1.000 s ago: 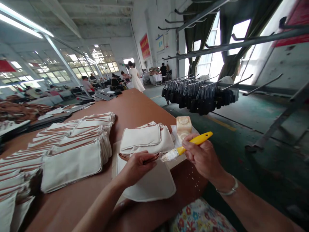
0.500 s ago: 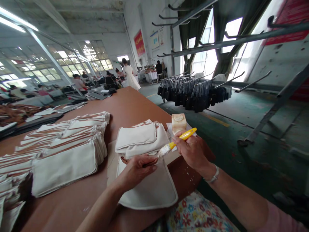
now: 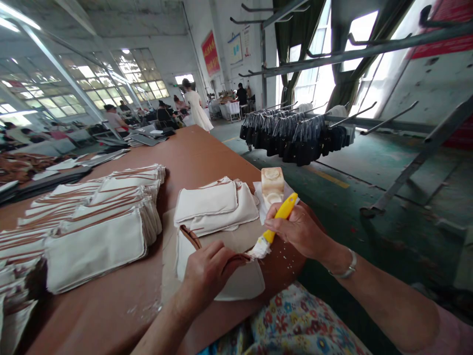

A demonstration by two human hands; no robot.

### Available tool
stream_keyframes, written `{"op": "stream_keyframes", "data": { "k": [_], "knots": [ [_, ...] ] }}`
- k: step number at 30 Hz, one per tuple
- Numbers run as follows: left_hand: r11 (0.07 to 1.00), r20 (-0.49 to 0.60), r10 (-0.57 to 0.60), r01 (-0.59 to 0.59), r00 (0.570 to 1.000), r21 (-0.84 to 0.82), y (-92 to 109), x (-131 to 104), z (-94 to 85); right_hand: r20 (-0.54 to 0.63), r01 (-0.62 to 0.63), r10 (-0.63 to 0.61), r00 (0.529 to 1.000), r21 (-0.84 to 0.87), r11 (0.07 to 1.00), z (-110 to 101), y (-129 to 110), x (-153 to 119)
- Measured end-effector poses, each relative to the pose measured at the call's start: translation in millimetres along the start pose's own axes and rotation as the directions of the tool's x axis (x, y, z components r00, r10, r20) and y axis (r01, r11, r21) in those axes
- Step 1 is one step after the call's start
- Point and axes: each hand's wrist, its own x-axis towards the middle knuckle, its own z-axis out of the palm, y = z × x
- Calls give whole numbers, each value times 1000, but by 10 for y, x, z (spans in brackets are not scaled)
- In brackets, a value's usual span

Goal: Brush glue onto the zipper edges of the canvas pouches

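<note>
My right hand (image 3: pixel 297 229) is closed round the yellow handle of a paintbrush (image 3: pixel 275 222), its bristles coated in white paste and touching the brown edge of a white piece. That white pouch piece (image 3: pixel 244 283) lies in front of me, its brown-lined edge pinched in my left hand (image 3: pixel 210 271). My left fingers cover part of it. Just beyond my hands, more white pouch pieces (image 3: pixel 210 204) are stacked on a beige sheet (image 3: pixel 170 251). A paste-smeared, cream-coloured container (image 3: pixel 272 183) stands on white paper behind the brush.
Rows of white pouch pieces with brown edges (image 3: pixel 99 246) cover the left of the brown table (image 3: pixel 192 153). Dark flat sheets (image 3: pixel 55 185) lie farther left. Past the table's right edge is a metal rack (image 3: pixel 332 61) with black bags (image 3: pixel 299 140). People sit and walk in the background.
The brush has moved down and slightly right along the edge, and its handle is steeper. My left hand has shifted down, lifting the brown edge. The view has tilted slightly.
</note>
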Motion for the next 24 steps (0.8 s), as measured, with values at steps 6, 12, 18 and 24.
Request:
{"op": "stream_keyframes", "data": {
  "k": [6, 12, 18, 24],
  "knots": [
    [996, -5, 49, -48, 999, 69, 24, 34, -44, -153, 74, -63, 986, 67, 995, 22, -42, -5],
    [997, 6, 60, -60, 998, 50, -152, 264, -161, -93, 1, 12, 996, 139, 990, -74, 33, -69],
    [901, 80, -36, 67, 996, -428, -358, 779, -681, -433, 132, -358, 827, -470, 873, -806, 150, 223],
    [875, 138, -283, 314, 949, -367, -770, 561, -842, -224, 56, -310, 924, -723, 689, -1021, 544, 619]
  ]
}}
